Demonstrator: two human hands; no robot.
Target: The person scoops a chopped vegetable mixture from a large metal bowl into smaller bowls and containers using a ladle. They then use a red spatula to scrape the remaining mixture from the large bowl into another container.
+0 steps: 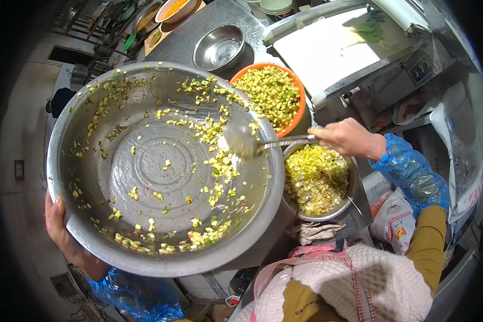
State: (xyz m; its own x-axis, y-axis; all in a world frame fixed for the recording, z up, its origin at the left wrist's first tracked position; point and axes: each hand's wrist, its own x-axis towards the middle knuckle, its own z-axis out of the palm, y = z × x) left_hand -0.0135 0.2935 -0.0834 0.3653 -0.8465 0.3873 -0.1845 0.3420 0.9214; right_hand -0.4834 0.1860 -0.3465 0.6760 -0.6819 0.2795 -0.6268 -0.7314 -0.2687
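My left hand (60,225) grips the rim of a large metal basin (161,161), which is held tilted. Diced green vegetable pieces (221,161) with red bits cling to its wall and floor, thickest on the right side. My right hand (344,137) holds the handle of a metal ladle or large spoon (241,141). The tool's blurred head is inside the basin, against the right-hand pieces. Beyond the basin's right rim stands an orange bowl (300,90) heaped with the same diced vegetables. Below it, a metal bowl (346,193) holds a yellow-green chopped mix, with a thin metal handle (354,205) sticking out.
A metal bowl (219,48) sits on the steel counter (177,44). At the back is a bowl of orange food (177,10). A white-topped machine (326,52) stands right, with printed bags (394,221) below. A crumpled cloth (318,232) lies near my apron.
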